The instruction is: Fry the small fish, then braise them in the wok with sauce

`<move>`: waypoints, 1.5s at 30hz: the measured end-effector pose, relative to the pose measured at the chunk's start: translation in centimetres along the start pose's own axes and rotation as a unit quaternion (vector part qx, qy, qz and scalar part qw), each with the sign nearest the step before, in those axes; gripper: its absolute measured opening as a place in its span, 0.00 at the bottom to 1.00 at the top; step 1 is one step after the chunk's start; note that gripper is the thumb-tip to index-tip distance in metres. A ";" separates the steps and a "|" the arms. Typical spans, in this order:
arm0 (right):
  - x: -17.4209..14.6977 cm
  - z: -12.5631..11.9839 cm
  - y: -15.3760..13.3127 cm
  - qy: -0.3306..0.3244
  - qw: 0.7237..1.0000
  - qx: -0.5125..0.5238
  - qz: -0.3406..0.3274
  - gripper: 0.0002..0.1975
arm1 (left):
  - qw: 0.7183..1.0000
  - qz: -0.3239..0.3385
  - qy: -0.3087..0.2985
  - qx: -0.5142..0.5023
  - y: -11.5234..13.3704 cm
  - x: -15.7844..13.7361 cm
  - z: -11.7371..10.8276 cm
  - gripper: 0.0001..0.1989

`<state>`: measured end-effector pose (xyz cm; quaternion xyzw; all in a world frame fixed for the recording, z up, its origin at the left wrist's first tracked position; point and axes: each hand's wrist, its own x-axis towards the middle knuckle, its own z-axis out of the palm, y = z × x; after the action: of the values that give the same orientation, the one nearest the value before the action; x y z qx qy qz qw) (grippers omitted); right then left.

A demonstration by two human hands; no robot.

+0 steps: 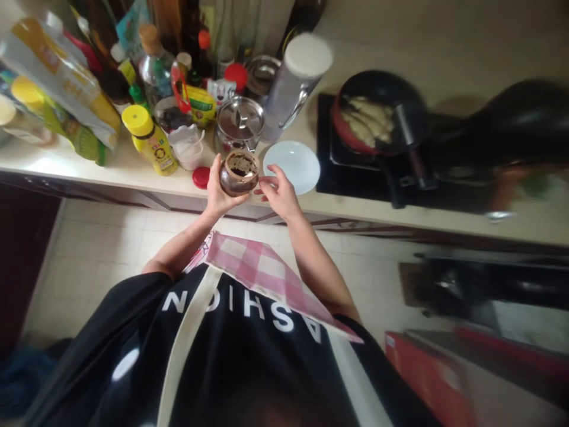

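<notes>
In the head view, the left hand (217, 197) grips a small brown jar (235, 186), with the thumb and fingers around its side and underneath. The jar is held up near the front edge of the counter (35, 157), its open mouth facing the camera and dark contents showing inside. The right hand (281, 194) is at the jar's right side with its fingers loosely bent; whether the fingertips touch the jar or pinch something small, I cannot tell. A red lid (201, 177) lies on the counter just beside the left hand. Just beyond the right hand is a pale round plate (293, 166), partly hidden by the fingers. Behind the jar is a metal pot (240, 121) with its lid on, and next to it a tall pitcher (284, 98) with a white top. To the left are a white cup (186, 151) and a yellow bottle (153, 147), with more bottles and packets crowded behind them. To the right, a frying pan (349, 135) holding pale pieces of food (367, 121) sits on the black stove (326, 172). The person wears a dark shirt (231, 367) and a pink-and-white checked apron (249, 258).
</notes>
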<state>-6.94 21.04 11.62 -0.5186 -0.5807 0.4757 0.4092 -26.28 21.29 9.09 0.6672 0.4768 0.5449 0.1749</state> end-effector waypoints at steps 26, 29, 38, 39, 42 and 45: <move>7.4 0.7 3.4 -0.008 0.993 -0.074 -0.092 0.29 | 0.996 -0.076 -0.019 0.050 -6.6 -1.3 1.4 0.59; 6.2 0.2 2.6 0.002 0.982 -0.154 -0.111 0.36 | 0.995 -0.090 -0.020 0.044 -5.8 -1.5 1.8 0.62; 3.5 3.5 -2.7 0.026 0.913 -0.397 -0.090 0.56 | 0.996 -0.077 -0.045 -0.028 -6.3 -3.8 1.3 0.47; 3.8 3.9 -3.1 0.027 0.908 -0.410 -0.080 0.55 | 0.995 -0.084 -0.048 -0.028 -6.4 -4.1 1.3 0.46; 4.7 4.2 -3.7 0.013 0.904 -0.420 -0.077 0.52 | 0.990 -0.111 -0.080 -0.025 -6.5 -4.8 0.7 0.40; 5.5 2.8 -4.0 -0.037 0.904 -0.412 -0.106 0.51 | 0.981 -0.128 -0.145 -0.027 -6.5 -5.2 -0.7 0.32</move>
<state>-11.22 26.15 14.88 -0.5581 -0.7916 0.1664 0.1851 -29.54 19.92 1.46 0.6676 0.5129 0.4278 0.3291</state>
